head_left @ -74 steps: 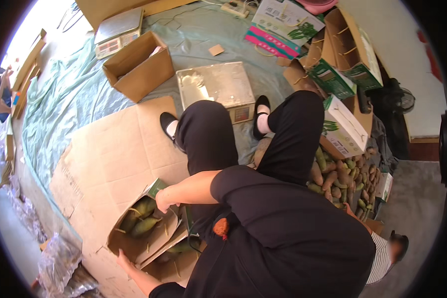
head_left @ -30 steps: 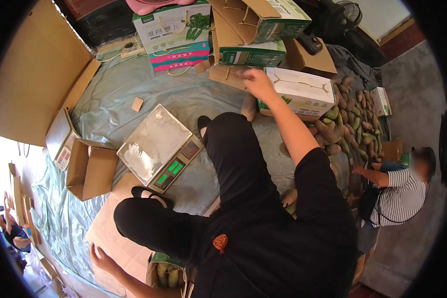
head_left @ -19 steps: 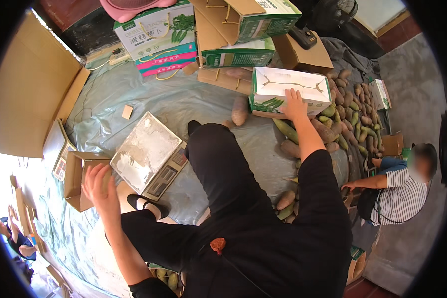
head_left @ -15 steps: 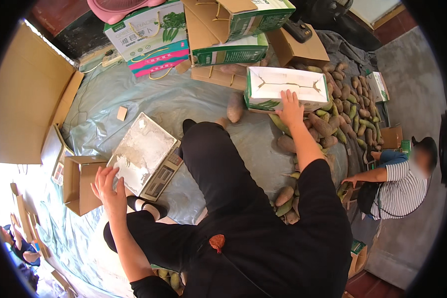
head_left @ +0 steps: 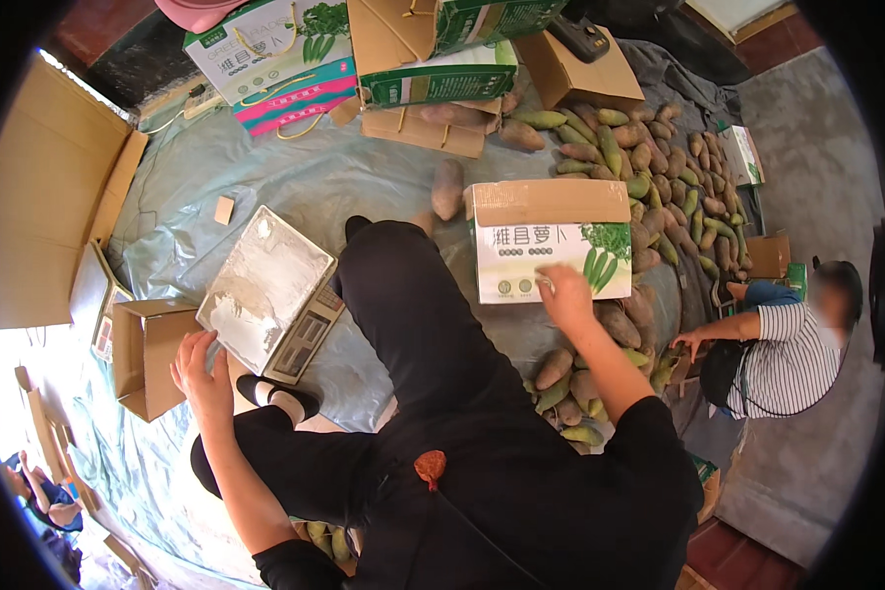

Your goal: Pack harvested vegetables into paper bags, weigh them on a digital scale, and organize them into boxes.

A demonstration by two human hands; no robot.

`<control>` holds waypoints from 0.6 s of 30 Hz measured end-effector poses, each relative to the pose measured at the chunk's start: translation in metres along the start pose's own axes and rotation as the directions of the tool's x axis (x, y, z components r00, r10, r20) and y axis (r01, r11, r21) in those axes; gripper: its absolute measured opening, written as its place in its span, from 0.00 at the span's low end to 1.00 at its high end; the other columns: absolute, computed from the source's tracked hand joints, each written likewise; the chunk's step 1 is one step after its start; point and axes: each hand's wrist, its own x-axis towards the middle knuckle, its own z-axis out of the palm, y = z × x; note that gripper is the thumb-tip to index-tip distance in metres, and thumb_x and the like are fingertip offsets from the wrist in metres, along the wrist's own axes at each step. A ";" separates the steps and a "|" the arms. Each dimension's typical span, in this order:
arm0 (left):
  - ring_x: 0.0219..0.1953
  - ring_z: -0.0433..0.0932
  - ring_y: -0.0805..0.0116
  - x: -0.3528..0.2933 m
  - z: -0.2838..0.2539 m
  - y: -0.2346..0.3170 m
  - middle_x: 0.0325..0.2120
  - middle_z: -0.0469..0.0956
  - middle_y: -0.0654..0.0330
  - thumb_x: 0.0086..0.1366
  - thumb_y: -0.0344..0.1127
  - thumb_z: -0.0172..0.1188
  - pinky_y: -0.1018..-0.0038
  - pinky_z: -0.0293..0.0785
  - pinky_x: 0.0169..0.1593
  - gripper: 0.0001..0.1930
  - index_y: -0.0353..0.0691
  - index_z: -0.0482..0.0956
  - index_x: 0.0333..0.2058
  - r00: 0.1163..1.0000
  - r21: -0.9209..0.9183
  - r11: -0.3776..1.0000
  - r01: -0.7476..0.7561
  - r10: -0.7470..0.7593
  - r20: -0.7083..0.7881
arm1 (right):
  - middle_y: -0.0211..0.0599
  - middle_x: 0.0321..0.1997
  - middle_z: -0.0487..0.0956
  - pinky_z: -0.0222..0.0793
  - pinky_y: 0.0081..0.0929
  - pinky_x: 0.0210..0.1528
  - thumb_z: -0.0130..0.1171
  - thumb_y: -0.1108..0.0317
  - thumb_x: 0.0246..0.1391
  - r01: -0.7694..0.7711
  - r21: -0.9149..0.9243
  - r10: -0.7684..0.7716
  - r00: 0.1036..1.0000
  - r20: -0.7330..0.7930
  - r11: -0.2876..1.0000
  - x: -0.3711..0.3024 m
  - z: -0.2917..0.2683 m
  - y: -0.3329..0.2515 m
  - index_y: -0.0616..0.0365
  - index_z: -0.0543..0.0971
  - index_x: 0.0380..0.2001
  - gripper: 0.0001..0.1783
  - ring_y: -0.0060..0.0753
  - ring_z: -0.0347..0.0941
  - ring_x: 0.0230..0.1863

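A white-and-green carton (head_left: 492,265) lies among the radishes, its printed side up and a brown cardboard flap (head_left: 551,202) along its far edge. My right hand (head_left: 565,295) is over the lower part of that printed side, fingers curled; no grip on an edge shows. Off to the left, my left hand (head_left: 204,376) hangs with its fingers apart and holds nothing. It is between an open brown box (head_left: 152,339) and a flat weighing scale (head_left: 265,285) with a dusty plate. One soil-covered radish (head_left: 447,189) lies left of the carton.
Green and soil-brown radishes (head_left: 693,187) are heaped at right. More cartons (head_left: 438,84) stand at the far side, beside a brown box (head_left: 585,74). A person in a striped shirt (head_left: 787,359) sits at far right. Plastic sheeting (head_left: 295,162) covers the floor.
The carton has turned from its white face up to its printed side up and come nearer, uncovering radishes behind it. My right hand has moved nearer, its fingers going from outstretched to curled.
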 end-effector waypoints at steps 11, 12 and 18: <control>0.57 0.66 0.60 -0.002 0.006 0.004 0.47 0.73 0.62 0.56 0.30 0.58 0.53 0.47 0.64 0.13 0.44 0.77 0.42 0.993 0.031 0.995 0.095 -0.097 0.073 | 0.34 0.68 0.57 0.55 0.50 0.63 0.70 0.58 0.38 -0.127 -0.376 0.198 0.968 0.155 0.918 0.166 0.022 0.069 0.50 0.62 0.61 0.44 0.42 0.52 0.68; 0.56 0.67 0.60 -0.004 0.006 0.001 0.46 0.73 0.61 0.56 0.30 0.58 0.53 0.46 0.64 0.13 0.44 0.77 0.42 0.991 0.043 0.993 0.107 -0.110 0.078 | 0.35 0.68 0.57 0.54 0.48 0.64 0.69 0.56 0.38 -0.170 -0.387 0.257 0.948 0.186 0.906 0.170 0.026 0.066 0.49 0.63 0.60 0.44 0.42 0.52 0.68; 0.54 0.68 0.59 -0.006 0.010 -0.009 0.45 0.74 0.61 0.56 0.30 0.58 0.54 0.48 0.64 0.13 0.44 0.77 0.42 0.986 0.063 0.990 0.127 -0.133 0.101 | 0.33 0.67 0.60 0.54 0.53 0.63 0.69 0.51 0.35 -0.150 -0.559 0.395 0.850 0.348 0.815 0.183 0.028 0.058 0.47 0.67 0.58 0.44 0.41 0.56 0.66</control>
